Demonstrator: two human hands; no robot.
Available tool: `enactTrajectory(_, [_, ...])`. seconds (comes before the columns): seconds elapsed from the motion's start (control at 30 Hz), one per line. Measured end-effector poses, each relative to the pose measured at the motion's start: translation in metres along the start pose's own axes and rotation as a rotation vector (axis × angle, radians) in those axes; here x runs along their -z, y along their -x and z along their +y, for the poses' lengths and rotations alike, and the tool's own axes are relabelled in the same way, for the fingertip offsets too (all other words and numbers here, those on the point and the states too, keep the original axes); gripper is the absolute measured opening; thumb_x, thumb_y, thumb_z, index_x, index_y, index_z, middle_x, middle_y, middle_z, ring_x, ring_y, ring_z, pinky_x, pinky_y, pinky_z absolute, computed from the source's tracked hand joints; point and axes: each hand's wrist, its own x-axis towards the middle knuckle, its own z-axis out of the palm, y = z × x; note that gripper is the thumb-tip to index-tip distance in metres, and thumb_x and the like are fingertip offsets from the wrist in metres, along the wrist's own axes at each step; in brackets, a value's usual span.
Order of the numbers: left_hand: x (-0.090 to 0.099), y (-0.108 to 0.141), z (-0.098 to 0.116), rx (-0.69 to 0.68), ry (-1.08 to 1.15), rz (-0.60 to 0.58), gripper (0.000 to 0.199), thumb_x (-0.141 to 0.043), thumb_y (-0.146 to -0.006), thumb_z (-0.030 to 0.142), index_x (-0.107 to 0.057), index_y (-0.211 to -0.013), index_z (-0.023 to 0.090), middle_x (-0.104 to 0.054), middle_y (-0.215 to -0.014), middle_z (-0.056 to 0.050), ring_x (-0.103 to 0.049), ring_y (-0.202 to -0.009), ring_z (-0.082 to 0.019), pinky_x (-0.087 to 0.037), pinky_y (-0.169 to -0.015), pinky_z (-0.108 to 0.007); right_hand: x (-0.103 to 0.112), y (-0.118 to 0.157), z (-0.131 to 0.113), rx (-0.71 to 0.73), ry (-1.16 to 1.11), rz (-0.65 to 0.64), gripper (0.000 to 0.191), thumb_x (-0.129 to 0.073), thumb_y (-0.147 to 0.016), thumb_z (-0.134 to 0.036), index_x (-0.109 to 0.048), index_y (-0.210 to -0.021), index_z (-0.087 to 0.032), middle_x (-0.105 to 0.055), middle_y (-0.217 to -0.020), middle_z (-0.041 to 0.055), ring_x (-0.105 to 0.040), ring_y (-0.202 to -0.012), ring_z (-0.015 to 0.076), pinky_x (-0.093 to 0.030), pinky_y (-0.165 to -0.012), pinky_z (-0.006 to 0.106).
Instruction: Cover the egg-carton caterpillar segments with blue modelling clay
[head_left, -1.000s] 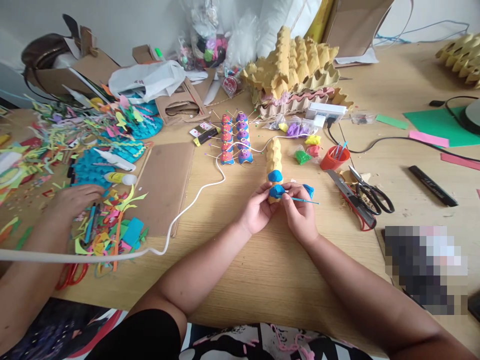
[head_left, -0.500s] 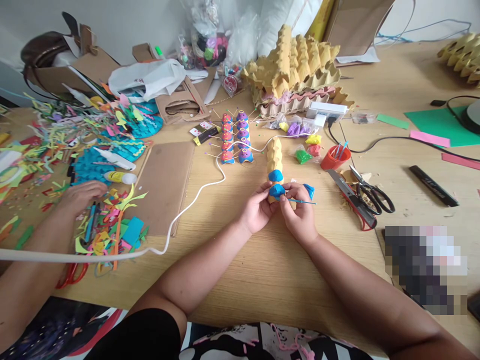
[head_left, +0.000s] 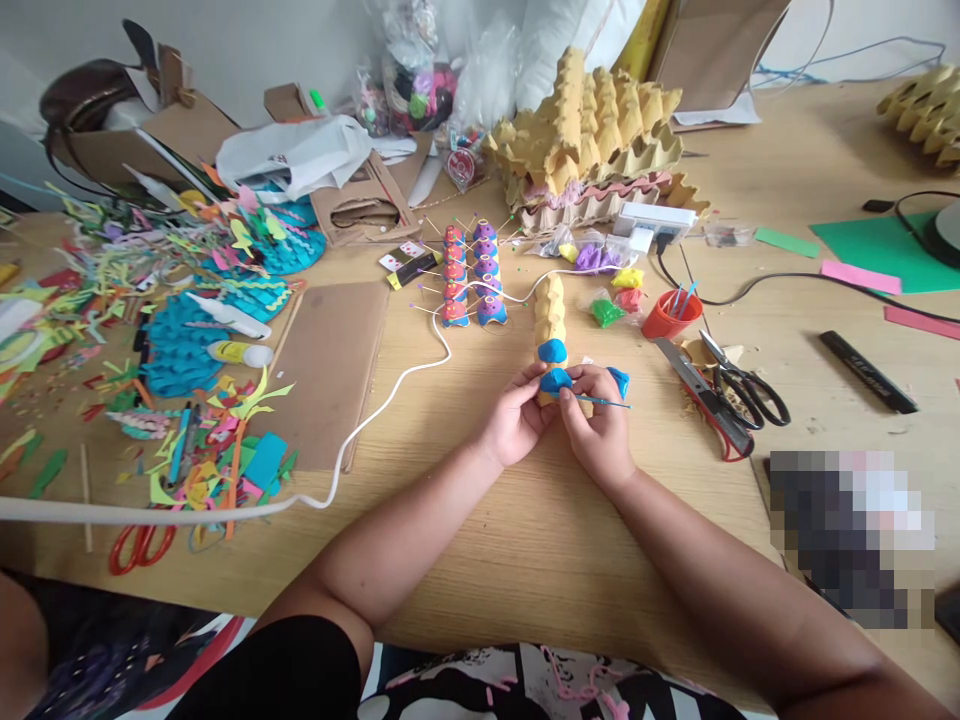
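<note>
A yellow egg-carton strip [head_left: 551,305] lies lengthwise in front of me, with blue clay [head_left: 553,350] covering bumps at its near end. My left hand [head_left: 517,420] is closed on that near end, fingers against the left side of the blue-covered bump. Pinched in my right hand [head_left: 606,435] is a thin blue modelling tool [head_left: 613,403], its inner end hidden by the fingers near the clay. Just beyond the right hand sits a blue clay lump [head_left: 619,380]. Two painted-looking carton strips, one red and blue [head_left: 454,275], one purple and blue [head_left: 487,270], stand farther back.
A white cable [head_left: 397,385] crosses the table on my left. Scissors [head_left: 750,390] and a box cutter [head_left: 705,400] lie right, near a red cup [head_left: 670,316]. Paper scraps and red-handled scissors [head_left: 142,548] are left. Egg trays [head_left: 585,130] are stacked behind.
A co-worker's hand and forearm have drawn back from the left side, uncovering the blue carton piece and a wooden stick. My own hands stay nearly in place.
</note>
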Motion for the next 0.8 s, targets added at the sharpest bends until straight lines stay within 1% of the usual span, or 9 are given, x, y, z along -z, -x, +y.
enactTrajectory(0.13, [-0.0012, 0.0006, 0.0008, 0.008, 0.026, 0.000, 0.030, -0.054, -0.107, 0.004, -0.077, -0.094, 0.019, -0.083, -0.094, -0.002, -0.076, -0.083, -0.011, -0.055, -0.076, -0.024, 0.0010, 0.0010, 0.0011, -0.008, -0.026, -0.009, 0.021, -0.068, -0.105, -0.034, -0.058, -0.086, -0.028, -0.076, -0.111, 0.0075, -0.070, -0.109, 0.0287, -0.057, -0.109, 0.058])
enactTrajectory(0.23, [-0.0014, 0.0010, 0.0011, 0.012, 0.018, 0.003, 0.027, -0.057, -0.106, 0.005, -0.077, -0.094, 0.019, -0.083, -0.094, -0.002, -0.076, -0.084, -0.012, -0.056, -0.078, -0.025, 0.0019, 0.0015, 0.0016, -0.028, -0.023, -0.021, 0.021, -0.068, -0.104, -0.034, -0.058, -0.086, -0.028, -0.076, -0.114, 0.0081, -0.070, -0.112, 0.0292, -0.057, -0.110, 0.058])
enactTrajectory(0.43, [0.0002, -0.0001, 0.0006, 0.007, 0.026, -0.013, 0.029, -0.056, -0.106, 0.005, -0.077, -0.094, 0.020, -0.083, -0.095, -0.001, -0.076, -0.084, -0.011, -0.056, -0.078, -0.024, 0.0005, 0.0012, 0.0011, -0.002, -0.008, 0.001, 0.021, -0.066, -0.105, -0.033, -0.058, -0.087, -0.028, -0.077, -0.112, 0.0074, -0.071, -0.109, 0.0287, -0.058, -0.108, 0.057])
enactTrajectory(0.6, [0.0008, -0.0012, 0.0004, 0.002, 0.008, -0.003, 0.023, -0.061, -0.103, 0.005, -0.077, -0.095, 0.020, -0.083, -0.096, -0.001, -0.076, -0.086, -0.012, -0.057, -0.082, -0.024, 0.0006, 0.0009, 0.0002, -0.011, 0.014, -0.009, 0.021, -0.067, -0.106, -0.035, -0.058, -0.088, -0.029, -0.078, -0.112, 0.0076, -0.070, -0.110, 0.0292, -0.057, -0.111, 0.060])
enactTrajectory(0.7, [0.0010, -0.0009, 0.0000, -0.002, 0.012, -0.012, 0.026, -0.059, -0.105, 0.005, -0.077, -0.095, 0.020, -0.083, -0.096, -0.001, -0.076, -0.086, -0.011, -0.056, -0.080, -0.024, 0.0008, 0.0008, -0.0002, -0.009, 0.010, -0.012, 0.020, -0.067, -0.105, -0.035, -0.059, -0.089, -0.029, -0.078, -0.112, 0.0075, -0.070, -0.110, 0.0294, -0.056, -0.114, 0.061])
enactTrajectory(0.8, [0.0009, -0.0004, -0.0004, -0.003, 0.011, -0.025, 0.029, -0.055, -0.107, 0.004, -0.077, -0.094, 0.019, -0.084, -0.096, -0.002, -0.077, -0.085, -0.011, -0.056, -0.079, -0.023, 0.0006, 0.0006, -0.0006, -0.003, 0.007, -0.005, 0.019, -0.068, -0.105, -0.033, -0.059, -0.089, -0.029, -0.077, -0.110, 0.0075, -0.070, -0.109, 0.0289, -0.056, -0.112, 0.060])
